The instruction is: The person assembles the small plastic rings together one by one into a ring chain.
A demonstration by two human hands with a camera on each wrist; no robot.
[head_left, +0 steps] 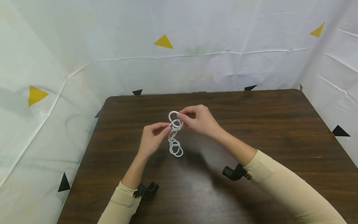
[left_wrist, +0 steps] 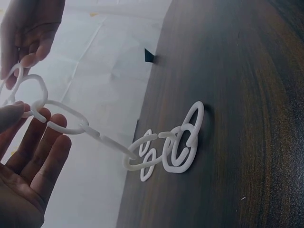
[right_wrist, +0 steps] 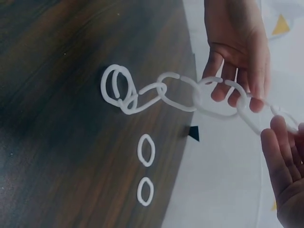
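A chain of white plastic links (head_left: 175, 143) hangs between and below the two hands, its lower links gathered on the dark table. In the head view my left hand (head_left: 151, 138) pinches a link near the chain's upper part between thumb and fingers. Higher and to the right, my right hand (head_left: 199, 119) pinches the top link (head_left: 173, 112) at its edge. Small gaps show in some links (left_wrist: 66, 127). In the right wrist view, the left hand (right_wrist: 237, 52) is at the chain and my right hand (right_wrist: 289, 175) is at its upper end.
Two loose white links, a nearer one (right_wrist: 146, 150) and another (right_wrist: 145, 191), lie on the brown wood-grain table (head_left: 265, 130). White sheeting (head_left: 195, 71) with yellow and black triangles surrounds the table. Black devices are strapped to both wrists, over cream sleeves (head_left: 291, 183).
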